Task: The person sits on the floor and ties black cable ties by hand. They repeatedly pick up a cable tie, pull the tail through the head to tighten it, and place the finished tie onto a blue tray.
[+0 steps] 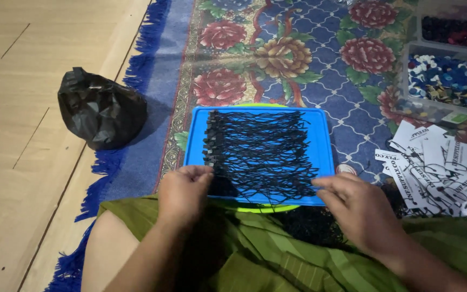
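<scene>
Left hand (182, 190) pinches the near-left cord ends; right hand (352, 203) pinches a strand at the near-right. The black cords (260, 148) lie on the blue tray (322, 157), running left-right, their tag ends lined along the left side.

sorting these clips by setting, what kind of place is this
Probably a home floor used for piecework: a flowered rug on wood flooring, a blue tray of black strings, and clear bins of small coloured pieces.

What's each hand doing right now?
Left hand: pinching the black strings at the blue tray edge.
Right hand: fingertips pinching the strings' other ends.
</scene>
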